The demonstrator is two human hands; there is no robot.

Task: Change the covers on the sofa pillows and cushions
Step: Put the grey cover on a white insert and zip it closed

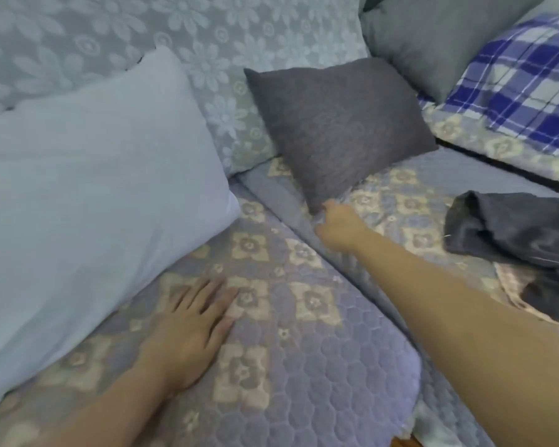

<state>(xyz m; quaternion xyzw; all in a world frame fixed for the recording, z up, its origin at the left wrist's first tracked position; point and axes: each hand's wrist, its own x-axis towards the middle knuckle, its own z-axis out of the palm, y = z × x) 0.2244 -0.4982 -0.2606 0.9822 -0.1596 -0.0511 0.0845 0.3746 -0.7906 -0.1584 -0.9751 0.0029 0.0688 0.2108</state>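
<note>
Presently, the right hand (338,227) is extended forward, fingers curled around the lower corner of a dark grey textured square pillow (336,127), which stands tilted against the sofa back directly beyond that hand. The left hand (191,330) lies flat, fingers straight and spread, pressing on the lilac quilted seat cover with cream flower squares (304,366); the two hands are well apart. Just left of the left hand rests a large pale blue rectangular pillow (88,188), touching the seat. To the right of the right forearm lies a crumpled dark grey fabric cover (513,227). Farther beyond, right, a plain grey cushion (439,40) leans beside a blue-and-white plaid pillow (523,82).
</note>
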